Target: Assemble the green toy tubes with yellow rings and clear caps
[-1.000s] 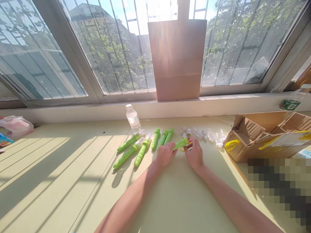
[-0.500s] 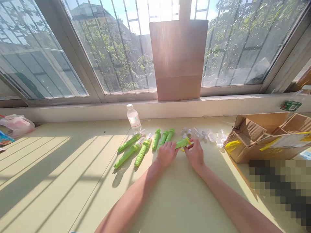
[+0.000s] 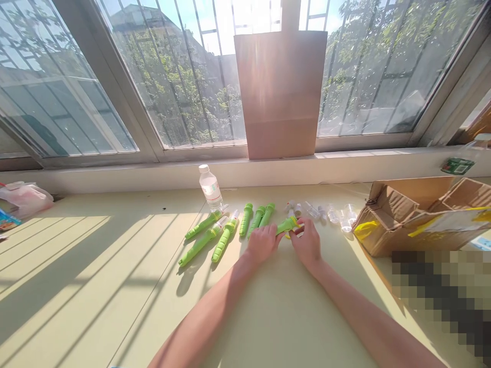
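Observation:
A green ribbed plastic tube point(image 3: 286, 225) is held between my two hands, just above the table. My left hand point(image 3: 263, 243) is closed round its left part. At the wider right end, the fingers of my right hand point(image 3: 308, 241) pinch the rim, where a bit of yellow shows. Left of my hands lie several similar green tubes point(image 3: 227, 240), some with clear caps on their upper ends. Beyond my right hand are several small clear plastic pieces point(image 3: 333, 216). My fingers hide part of the held tube.
A water bottle point(image 3: 210, 190) stands behind the green tubes. At the right is an open cardboard box point(image 3: 391, 237) with yellow tape. A cardboard sheet point(image 3: 282, 97) leans against the window, and a pinkish plastic bag point(image 3: 28, 198) lies far left.
Both hands stay on the green tube in nearly the same place. The whole view has shifted very slightly; nothing else visibly differs.

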Available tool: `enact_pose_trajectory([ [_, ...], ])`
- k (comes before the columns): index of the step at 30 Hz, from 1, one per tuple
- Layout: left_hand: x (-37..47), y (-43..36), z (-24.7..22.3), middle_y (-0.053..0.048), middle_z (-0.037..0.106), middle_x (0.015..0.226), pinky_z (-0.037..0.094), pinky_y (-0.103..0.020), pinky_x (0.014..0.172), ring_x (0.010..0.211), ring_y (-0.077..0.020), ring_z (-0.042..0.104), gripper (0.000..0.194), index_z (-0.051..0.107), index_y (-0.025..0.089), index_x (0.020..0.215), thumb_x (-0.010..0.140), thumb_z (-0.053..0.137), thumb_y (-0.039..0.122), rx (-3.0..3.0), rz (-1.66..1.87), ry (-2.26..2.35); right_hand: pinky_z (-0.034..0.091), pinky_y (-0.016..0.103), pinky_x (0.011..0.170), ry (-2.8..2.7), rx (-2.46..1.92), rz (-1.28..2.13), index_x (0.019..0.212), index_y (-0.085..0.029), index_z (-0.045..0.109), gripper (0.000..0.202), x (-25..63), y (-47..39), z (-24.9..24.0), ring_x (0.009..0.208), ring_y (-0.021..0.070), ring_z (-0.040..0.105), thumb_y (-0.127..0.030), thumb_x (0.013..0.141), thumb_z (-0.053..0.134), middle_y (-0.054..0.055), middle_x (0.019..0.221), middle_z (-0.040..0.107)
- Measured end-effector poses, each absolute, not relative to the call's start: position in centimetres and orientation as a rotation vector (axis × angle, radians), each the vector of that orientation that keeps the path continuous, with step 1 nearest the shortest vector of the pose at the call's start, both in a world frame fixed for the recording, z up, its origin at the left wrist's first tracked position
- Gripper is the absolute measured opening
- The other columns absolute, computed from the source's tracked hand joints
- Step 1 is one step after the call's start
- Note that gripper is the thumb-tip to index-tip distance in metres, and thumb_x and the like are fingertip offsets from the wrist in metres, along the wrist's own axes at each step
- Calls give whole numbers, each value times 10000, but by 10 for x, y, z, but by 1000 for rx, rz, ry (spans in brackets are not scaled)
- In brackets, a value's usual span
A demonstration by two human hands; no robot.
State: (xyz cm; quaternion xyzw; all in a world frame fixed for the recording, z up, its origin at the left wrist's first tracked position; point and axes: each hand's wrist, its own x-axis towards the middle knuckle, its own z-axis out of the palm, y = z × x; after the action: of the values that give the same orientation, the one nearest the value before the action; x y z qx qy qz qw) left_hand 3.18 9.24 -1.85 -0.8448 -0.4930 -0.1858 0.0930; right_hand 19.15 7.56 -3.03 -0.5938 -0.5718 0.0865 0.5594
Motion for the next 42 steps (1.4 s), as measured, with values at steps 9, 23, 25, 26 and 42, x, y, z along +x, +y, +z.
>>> enact_pose_trajectory([
  [9,33,91,-15,-100,706,772,468,-347,643,724,-253,672,376,657,190,981,1024,361,419,-2522,-524,-1503,486,333,567,-1364,-1411,225,882,-250,468,168,192,76,-30,635,167,624,-370,782,530,58,1060,659],
  [23,31,94,-21,-83,702,884,485,-339,678,769,-230,668,210,659,225,1021,973,500,353,-2514,-573,-1523,455,315,530,-1324,-1450,195,902,-260,475,200,192,79,-35,588,163,593,-427,805,526,-4,851,620],
  [25,31,94,-21,-81,696,841,480,-334,683,784,-232,667,240,665,220,980,987,476,368,-2502,-602,-1495,458,319,530,-1318,-1459,197,918,-259,477,215,192,79,-35,592,166,596,-435,806,532,-3,854,625],
  [26,31,94,-21,-79,696,826,476,-331,681,789,-232,667,259,666,220,967,994,463,380,-2501,-614,-1484,460,321,532,-1316,-1464,201,925,-260,477,221,192,79,-35,596,169,600,-435,804,534,-3,855,627],
  [42,31,95,-24,-68,699,759,457,-332,642,700,-234,664,340,678,230,978,986,439,473,-2534,-646,-1579,478,329,550,-1349,-1399,225,878,-260,471,157,190,75,-28,618,173,618,-381,801,533,45,997,652],
])
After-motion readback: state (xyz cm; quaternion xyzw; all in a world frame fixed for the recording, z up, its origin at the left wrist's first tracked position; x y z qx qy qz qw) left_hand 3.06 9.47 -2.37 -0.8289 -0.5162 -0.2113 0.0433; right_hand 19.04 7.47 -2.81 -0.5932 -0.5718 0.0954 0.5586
